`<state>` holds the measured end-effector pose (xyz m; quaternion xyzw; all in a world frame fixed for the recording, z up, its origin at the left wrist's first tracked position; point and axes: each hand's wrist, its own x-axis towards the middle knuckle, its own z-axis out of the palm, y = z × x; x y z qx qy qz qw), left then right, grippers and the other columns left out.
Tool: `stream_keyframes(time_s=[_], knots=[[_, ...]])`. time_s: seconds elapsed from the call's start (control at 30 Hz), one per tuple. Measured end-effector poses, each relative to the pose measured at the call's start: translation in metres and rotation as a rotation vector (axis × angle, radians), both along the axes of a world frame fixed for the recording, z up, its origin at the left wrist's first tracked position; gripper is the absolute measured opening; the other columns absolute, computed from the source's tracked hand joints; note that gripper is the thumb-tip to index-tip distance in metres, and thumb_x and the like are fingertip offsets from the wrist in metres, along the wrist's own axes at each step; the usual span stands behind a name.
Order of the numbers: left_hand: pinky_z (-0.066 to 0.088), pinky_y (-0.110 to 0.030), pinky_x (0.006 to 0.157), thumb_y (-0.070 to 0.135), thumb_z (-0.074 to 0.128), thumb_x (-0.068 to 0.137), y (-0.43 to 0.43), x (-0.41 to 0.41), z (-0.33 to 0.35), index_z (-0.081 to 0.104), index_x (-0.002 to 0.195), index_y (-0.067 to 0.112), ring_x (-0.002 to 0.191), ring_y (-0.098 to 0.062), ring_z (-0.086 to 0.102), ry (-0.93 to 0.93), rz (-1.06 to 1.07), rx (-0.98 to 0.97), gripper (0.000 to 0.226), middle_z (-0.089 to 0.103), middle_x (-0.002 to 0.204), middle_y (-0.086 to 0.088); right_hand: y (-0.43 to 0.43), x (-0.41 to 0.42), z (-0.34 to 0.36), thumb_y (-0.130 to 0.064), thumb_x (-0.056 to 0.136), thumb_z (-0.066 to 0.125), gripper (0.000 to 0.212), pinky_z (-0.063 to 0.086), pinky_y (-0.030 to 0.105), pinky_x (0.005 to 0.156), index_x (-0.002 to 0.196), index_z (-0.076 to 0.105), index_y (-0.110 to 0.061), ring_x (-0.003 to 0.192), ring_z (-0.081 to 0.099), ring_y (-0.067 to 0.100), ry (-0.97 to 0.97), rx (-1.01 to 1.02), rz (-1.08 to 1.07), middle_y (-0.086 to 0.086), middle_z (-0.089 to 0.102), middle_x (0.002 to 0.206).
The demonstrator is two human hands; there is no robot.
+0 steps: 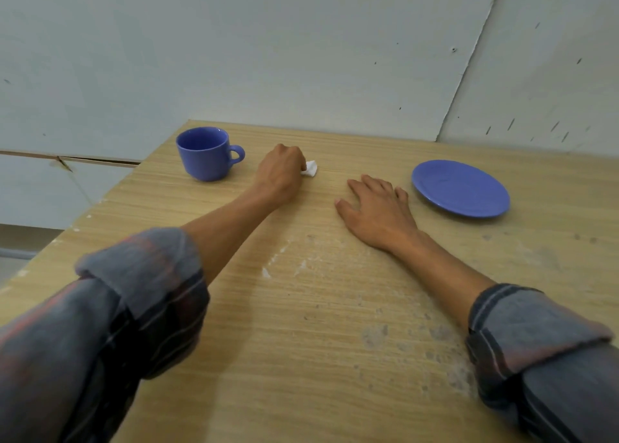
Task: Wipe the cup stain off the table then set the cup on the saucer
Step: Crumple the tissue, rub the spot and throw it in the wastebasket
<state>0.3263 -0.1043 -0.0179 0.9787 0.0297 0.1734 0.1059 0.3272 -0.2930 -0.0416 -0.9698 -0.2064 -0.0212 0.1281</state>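
Note:
A blue cup (205, 154) stands upright at the far left of the wooden table (318, 325), its handle pointing right. Just right of it, my left hand (280, 171) is closed around a small white tissue (311, 168) pressed against the tabletop. The blue saucer (460, 187) lies at the far right with nothing on it. My right hand (378, 209) rests flat on the table, fingers spread, between the tissue and the saucer. No stain shows around the tissue; whatever lies under my left hand is hidden.
White scuffs (284, 258) and grey blotches (435, 342) mark the near part of the table. The table's left edge runs diagonally beside the cup. A pale wall stands right behind the table's far edge.

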Motion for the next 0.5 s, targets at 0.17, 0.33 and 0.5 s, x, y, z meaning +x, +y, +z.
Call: stream_keyframes(time_s=[0.17, 0.33, 0.5], knots=[[0.045, -0.042, 0.061, -0.007, 0.046, 0.076, -0.005, -0.005, -0.011, 0.067, 0.067, 0.002, 0.073, -0.035, 0.055, -0.006, -0.091, -0.062, 0.025, 0.063, 0.073, -0.017, -0.001, 0.001, -0.001, -0.058, 0.09, 0.03, 0.065, 0.01, 0.05, 0.118, 0.146, 0.034, -0.025, 0.146, 0.019, 0.022, -0.026, 0.013, -0.001, 0.003, 0.026, 0.159], [0.048, -0.035, 0.088, -0.001, 0.055, 0.085, 0.022, -0.03, -0.007, 0.075, 0.103, 0.009, 0.102, -0.028, 0.065, 0.015, -0.289, 0.004, 0.029, 0.074, 0.106, -0.011, 0.0, 0.001, -0.001, -0.059, 0.09, 0.031, 0.065, 0.011, 0.05, 0.118, 0.146, 0.035, -0.025, 0.145, 0.021, 0.022, -0.035, 0.01, -0.003, 0.003, 0.027, 0.158], [0.051, -0.04, 0.086, -0.002, 0.053, 0.088, 0.034, -0.034, -0.003, 0.071, 0.113, 0.011, 0.105, -0.029, 0.063, 0.051, -0.3, 0.153, 0.034, 0.072, 0.11, -0.013, 0.001, -0.001, 0.0, -0.058, 0.09, 0.031, 0.065, 0.012, 0.05, 0.117, 0.146, 0.035, -0.024, 0.145, 0.021, 0.022, -0.034, 0.008, -0.003, 0.004, 0.027, 0.158]])
